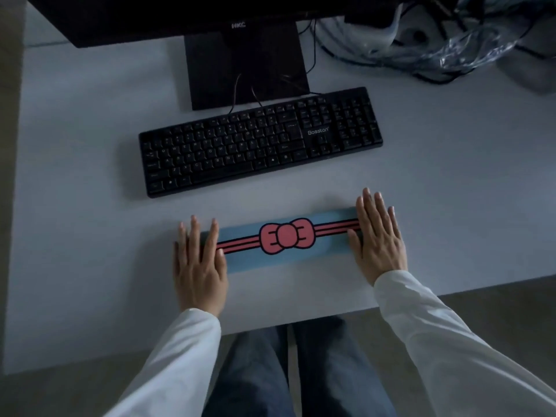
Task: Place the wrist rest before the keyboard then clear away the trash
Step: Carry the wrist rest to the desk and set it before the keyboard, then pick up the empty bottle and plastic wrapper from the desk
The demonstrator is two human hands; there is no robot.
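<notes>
Your legs (301, 371) in blue jeans are showing below the near edge of the tabletop (90, 206), with white sleeves (451, 341) reaching over it. Your left hand (200, 266) is lying flat, fingers spread, on the left end of the wrist rest (285, 239); your right hand (379, 239) is lying flat and unclenched on its right end. Neither hand is gripping anything. You are keeping the blue wrist rest, printed with a pink bow and stripes, close to the near edge, just in front of the keyboard (258, 142) and apart from it, tilted the same way. "Bosston" is reading on the keyboard and "HKC" on the monitor (237, 25) at the far edge. Crumpled clear plastic wrapping (451, 43) is lying among black cables at the far right corner. No container is showing.
</notes>
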